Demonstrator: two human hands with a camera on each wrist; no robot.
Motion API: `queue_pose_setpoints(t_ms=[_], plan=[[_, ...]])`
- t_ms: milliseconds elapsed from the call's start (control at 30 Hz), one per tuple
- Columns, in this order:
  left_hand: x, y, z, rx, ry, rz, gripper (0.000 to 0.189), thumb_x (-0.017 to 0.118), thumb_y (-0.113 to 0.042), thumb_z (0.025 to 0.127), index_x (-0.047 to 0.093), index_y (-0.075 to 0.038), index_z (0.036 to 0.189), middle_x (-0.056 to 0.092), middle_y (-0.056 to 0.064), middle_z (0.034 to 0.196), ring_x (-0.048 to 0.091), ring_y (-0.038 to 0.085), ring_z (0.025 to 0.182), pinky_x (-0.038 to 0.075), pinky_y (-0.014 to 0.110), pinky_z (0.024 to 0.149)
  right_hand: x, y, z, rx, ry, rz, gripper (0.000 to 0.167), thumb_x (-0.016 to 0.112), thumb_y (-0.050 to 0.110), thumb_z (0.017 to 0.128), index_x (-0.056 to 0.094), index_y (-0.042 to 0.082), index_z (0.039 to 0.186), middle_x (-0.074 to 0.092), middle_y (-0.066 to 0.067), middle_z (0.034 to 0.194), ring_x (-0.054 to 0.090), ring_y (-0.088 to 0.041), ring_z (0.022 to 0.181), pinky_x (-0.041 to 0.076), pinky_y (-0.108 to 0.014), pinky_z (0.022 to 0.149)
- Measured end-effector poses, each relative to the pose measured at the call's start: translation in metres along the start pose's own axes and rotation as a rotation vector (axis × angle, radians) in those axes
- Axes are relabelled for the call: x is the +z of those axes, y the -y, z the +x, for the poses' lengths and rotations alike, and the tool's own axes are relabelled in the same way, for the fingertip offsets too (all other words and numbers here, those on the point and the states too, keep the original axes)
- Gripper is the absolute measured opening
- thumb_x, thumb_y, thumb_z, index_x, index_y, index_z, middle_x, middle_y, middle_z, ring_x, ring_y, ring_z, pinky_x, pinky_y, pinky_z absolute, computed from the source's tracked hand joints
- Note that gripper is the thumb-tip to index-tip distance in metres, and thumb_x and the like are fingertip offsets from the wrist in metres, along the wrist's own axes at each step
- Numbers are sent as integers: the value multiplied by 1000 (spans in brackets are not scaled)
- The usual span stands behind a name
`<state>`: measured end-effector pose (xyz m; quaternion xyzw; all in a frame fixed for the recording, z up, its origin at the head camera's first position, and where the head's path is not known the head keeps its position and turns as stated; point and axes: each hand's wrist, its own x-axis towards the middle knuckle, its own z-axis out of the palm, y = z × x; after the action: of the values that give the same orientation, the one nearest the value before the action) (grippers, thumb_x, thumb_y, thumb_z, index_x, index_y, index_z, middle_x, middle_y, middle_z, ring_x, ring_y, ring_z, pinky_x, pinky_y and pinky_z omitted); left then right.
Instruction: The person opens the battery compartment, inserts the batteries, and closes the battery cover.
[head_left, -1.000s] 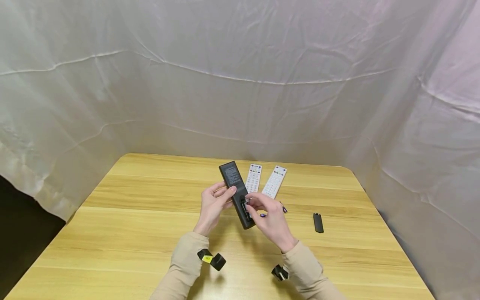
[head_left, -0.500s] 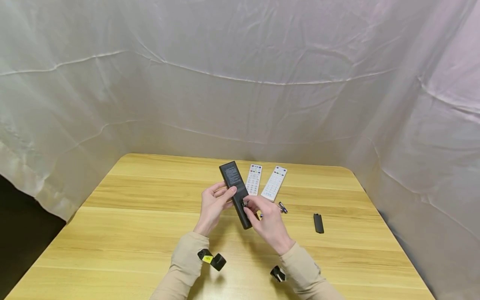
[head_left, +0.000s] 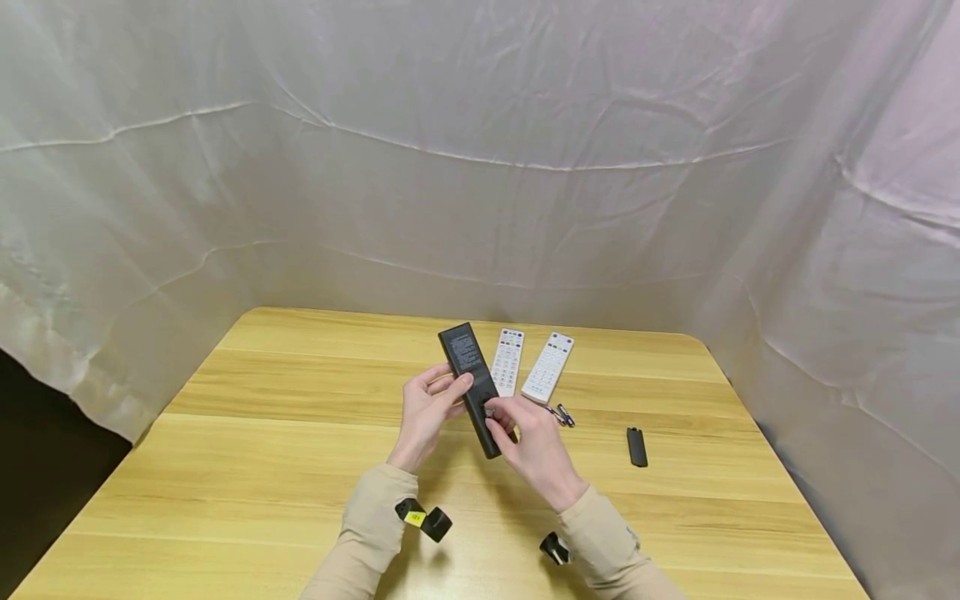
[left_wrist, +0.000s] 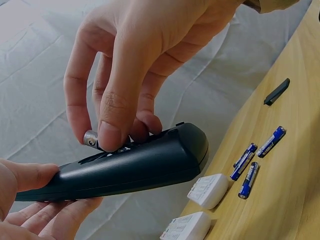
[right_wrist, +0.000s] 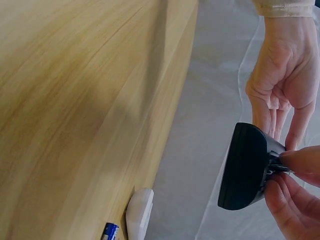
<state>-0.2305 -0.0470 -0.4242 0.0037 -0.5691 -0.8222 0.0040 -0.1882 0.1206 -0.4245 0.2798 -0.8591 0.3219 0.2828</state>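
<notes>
My left hand grips a black remote control by its sides, with the labelled back turned up and its lower end slanting toward me. At the lower end, the battery compartment is uncovered. Between thumb and forefinger, my right hand pinches a silvery battery at that compartment. One end of the battery sticks up out of the opening in the left wrist view; its other end is hidden by the fingers. In the right wrist view, the fingertips touch the opening of the black remote.
Two white remotes, one left and one right, lie behind the hands. Several blue batteries lie on the wooden table near them. A black battery cover lies to the right. Pale curtains surround the table.
My right hand has shifted slightly at the compartment, its fingers still at the battery. More of the right white remote and the blue batteries shows. The left hand and black remote have hardly moved.
</notes>
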Motion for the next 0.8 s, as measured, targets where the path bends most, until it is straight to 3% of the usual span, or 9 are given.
queue_pose_setpoints(t_ms=[433,800], plan=[[2,1,-1,7,6,15,38,69,-2,93,61,7,128,77,14,99,75,13,78,67,30,75,1,1,1,6,7,-12,19,82,-2,79,75,2,97,70,-5,85,65,-11,67,56,-15,59],[1,3,0,7,5,6,39,70,-3,92,60,9,128,77,15,100,75,12,78,66,29,75,3,-3,0,-128,-30,-116,23,83,0,77,79,1,100,69,-3,87,65,-14,73,59,-22,64]])
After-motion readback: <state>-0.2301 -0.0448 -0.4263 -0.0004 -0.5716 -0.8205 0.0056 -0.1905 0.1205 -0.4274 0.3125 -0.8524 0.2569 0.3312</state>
